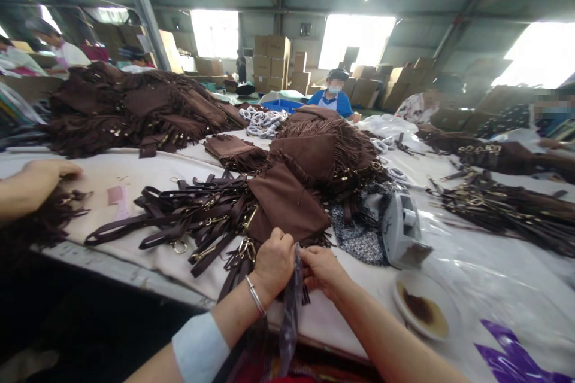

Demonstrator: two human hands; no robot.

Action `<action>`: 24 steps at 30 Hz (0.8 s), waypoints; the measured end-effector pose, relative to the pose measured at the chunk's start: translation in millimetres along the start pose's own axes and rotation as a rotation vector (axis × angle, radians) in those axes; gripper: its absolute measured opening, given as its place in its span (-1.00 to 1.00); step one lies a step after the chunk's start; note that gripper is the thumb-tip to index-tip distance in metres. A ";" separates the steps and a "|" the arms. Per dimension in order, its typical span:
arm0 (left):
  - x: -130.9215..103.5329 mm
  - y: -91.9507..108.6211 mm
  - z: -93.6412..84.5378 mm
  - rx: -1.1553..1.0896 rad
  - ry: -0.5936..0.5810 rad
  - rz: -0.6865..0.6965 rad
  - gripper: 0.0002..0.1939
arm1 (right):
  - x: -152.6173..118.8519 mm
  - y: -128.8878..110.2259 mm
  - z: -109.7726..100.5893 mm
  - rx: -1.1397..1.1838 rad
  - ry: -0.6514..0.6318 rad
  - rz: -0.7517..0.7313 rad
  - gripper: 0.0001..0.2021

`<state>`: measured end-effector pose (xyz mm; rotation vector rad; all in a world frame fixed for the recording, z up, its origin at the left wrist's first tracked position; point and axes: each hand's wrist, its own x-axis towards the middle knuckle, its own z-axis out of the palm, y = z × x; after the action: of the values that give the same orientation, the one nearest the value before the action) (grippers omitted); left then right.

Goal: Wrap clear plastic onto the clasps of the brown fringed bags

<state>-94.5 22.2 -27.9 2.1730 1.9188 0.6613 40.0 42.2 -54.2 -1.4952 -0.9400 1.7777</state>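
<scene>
My left hand (pixel 275 263), with a silver bangle at the wrist, is closed at the top of a translucent plastic strip (pixel 291 311) that hangs down between my forearms. My right hand (pixel 321 269) pinches at the strip's top edge from the other side. Just beyond both hands lies a brown bag (pixel 290 206) with fringe, on a heap of similar fringed bags (pixel 305 149). To its left, dark brown straps (pixel 179 212) with gold-coloured clasps spread over the table. The far side of the strip is hidden by my fingers.
A tape dispenser (pixel 399 227) stands on patterned cloth (pixel 359 230), near a dish (pixel 422 305) with brown residue. Purple-printed plastic (pixel 507 347) lies at right. Another person's hand (pixel 40 182) reaches in from the left. A large bag pile (pixel 135 102) rises behind; a masked co-worker (pixel 331 99) sits opposite.
</scene>
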 end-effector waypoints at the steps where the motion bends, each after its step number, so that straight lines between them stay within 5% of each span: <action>1: -4.7 -0.3 -0.1 -0.046 0.007 -0.016 -0.85 | 1.6 0.6 -1.9 -0.011 0.012 -0.015 -0.77; 5: -30.8 -0.3 4.6 -0.423 -0.074 -0.174 -0.85 | 5.1 2.5 -6.0 -0.040 0.029 -0.043 -0.73; 8: -45.8 4.2 12.0 -0.852 -0.270 -0.464 -0.76 | 5.3 4.3 -4.1 -0.056 0.002 -0.060 -0.69; 11: -49.9 9.9 15.4 -1.271 -0.424 -0.723 -0.66 | 4.6 6.1 -6.1 -0.095 0.013 -0.088 -0.68; 14: -47.8 13.3 10.9 -1.538 -0.505 -0.812 -0.60 | 2.7 7.6 -15.5 -0.103 0.056 -0.112 -0.68; 18: -49.8 19.8 3.3 -1.542 -0.573 -0.796 -0.58 | -5.9 10.0 -26.8 -0.014 0.038 -0.138 -0.71; 24: -69.1 28.4 5.2 -1.299 -0.438 -0.672 -0.65 | -14.4 11.6 -28.3 0.205 -0.092 -0.150 -0.70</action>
<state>-71.8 -48.8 -35.8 0.7280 1.2082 0.8254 70.1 27.5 -59.0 -1.1940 -0.8620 1.7866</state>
